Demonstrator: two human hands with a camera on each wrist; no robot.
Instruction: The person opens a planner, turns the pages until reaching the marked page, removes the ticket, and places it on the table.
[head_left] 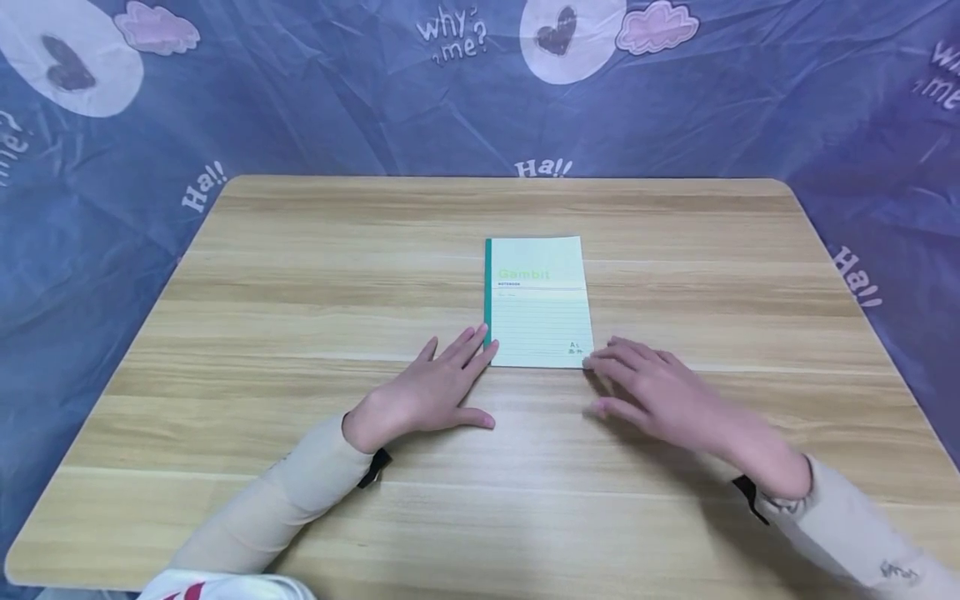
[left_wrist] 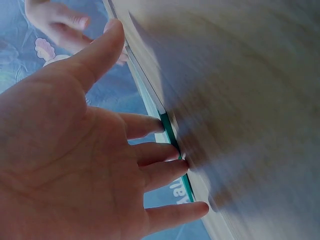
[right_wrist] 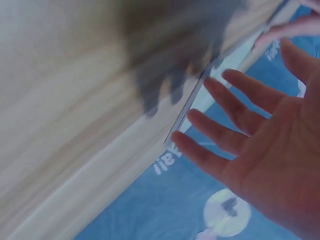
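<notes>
A pale green notebook (head_left: 536,317) with a darker green spine lies closed on the wooden table, its printed cover facing up. My left hand (head_left: 431,387) reaches its lower left corner, fingertips at the spine and thumb spread away. In the left wrist view the fingers of that left hand (left_wrist: 115,165) are extended along the green spine (left_wrist: 172,137). At the lower right corner is my right hand (head_left: 652,392), fingers slightly bent and spread. The right wrist view shows the right hand (right_wrist: 265,130) with its fingertips close to the notebook's edge; whether they touch it is unclear.
The light wooden table (head_left: 300,267) has rounded corners and extends around the notebook on every side. Behind and beside it hangs a blue cloth (head_left: 337,92) printed with words, clouds and hearts. A black strap (head_left: 375,468) shows under the left wrist.
</notes>
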